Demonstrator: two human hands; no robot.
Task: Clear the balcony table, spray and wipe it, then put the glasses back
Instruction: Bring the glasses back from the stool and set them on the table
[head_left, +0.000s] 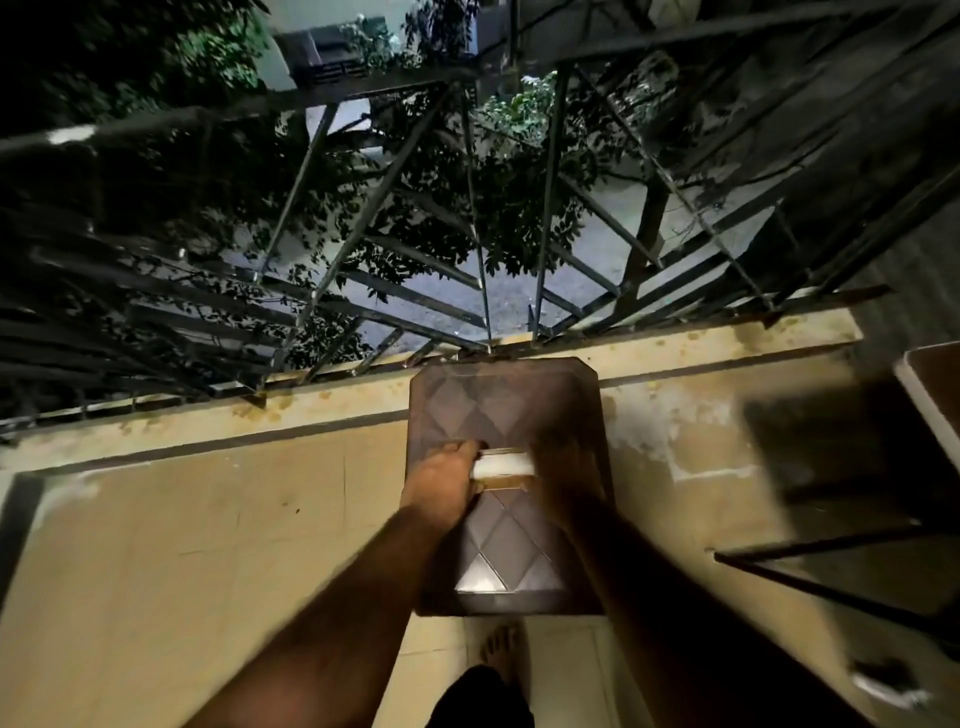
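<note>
From where I stand, the railing and dark trees run along the left, and the small brown table sits against the ledge at the middle. No glasses show on it. The left hand lies on the tabletop, fingers curled onto the end of a pale folded cloth. The right hand is at the cloth's other end, too blurred by motion to tell how far it is closed. This looks like the wiping step. To do it well, I'd keep the cloth flat, press evenly and work in overlapping strokes toward the near edge, minding the grooves of the diamond pattern. Off to the right a second tabletop pokes in.
</note>
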